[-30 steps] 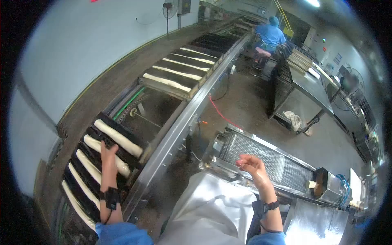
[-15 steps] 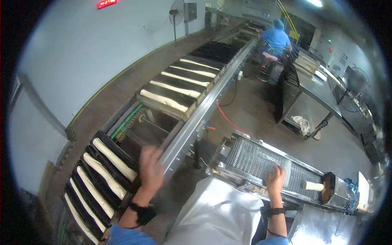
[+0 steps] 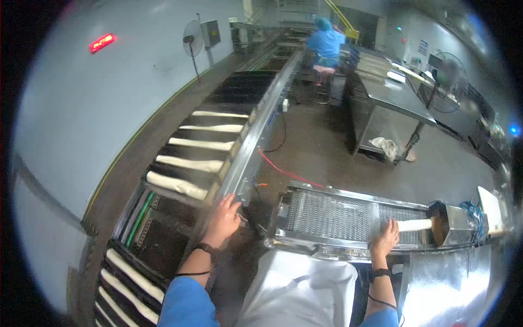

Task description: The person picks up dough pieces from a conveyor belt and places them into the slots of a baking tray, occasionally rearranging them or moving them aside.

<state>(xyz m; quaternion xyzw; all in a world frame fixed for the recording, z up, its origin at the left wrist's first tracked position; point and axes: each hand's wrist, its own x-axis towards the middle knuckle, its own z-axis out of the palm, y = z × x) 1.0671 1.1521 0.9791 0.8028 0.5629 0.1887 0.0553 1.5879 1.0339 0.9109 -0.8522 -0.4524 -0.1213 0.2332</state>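
A pale dough roll [image 3: 415, 224] comes out of a metal outlet [image 3: 456, 226] onto the mesh belt [image 3: 335, 215] at my right. My right hand [image 3: 386, 238] is over the belt's near edge, fingers loosely bent at the roll's left end; contact looks likely, but no grip shows. On the other side, my left hand [image 3: 224, 220] is beside the long conveyor's metal rail [image 3: 242, 166], fingers stretched out and nothing in them. A black grooved tray [image 3: 180, 150] with several dough strips lies on that conveyor. Nearer me is another black tray [image 3: 128, 289] bearing dough strips, partly cut off.
Farther along the conveyor are dark trays [image 3: 239, 87], and a person in blue [image 3: 325, 46] sits beside it. A steel table [image 3: 395, 98] with stacked boards stands across the aisle. A red hose [image 3: 289, 173] runs to the mesh-belt machine.
My view has turned rightward. The dough roll reaches farther left out of the outlet, up to my right hand. My left hand, blurred before, is now lower, by the rail.
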